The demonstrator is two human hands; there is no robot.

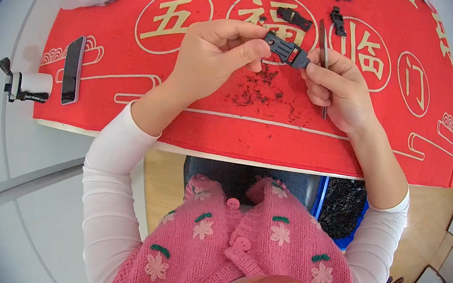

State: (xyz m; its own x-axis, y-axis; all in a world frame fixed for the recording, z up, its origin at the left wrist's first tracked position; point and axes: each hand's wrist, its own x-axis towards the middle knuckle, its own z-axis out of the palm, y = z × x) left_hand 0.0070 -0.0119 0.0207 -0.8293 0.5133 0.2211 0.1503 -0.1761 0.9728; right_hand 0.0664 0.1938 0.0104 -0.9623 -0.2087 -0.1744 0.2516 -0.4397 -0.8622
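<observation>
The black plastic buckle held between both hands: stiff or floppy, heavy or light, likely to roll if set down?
The black plastic buckle looks stiff: it spans straight between the left hand and right hand without sagging. Probably light, since fingertips alone carry it. Its flat, blocky shape suggests it would lie still on the red mat, like the loose buckle parts there.

1 head-worn fisheye view looks steeply down, close over the red mat (251,127) and lap.

The hands hide part of the black buckle (286,51); the shavings (265,92) are too small to identify.
</observation>
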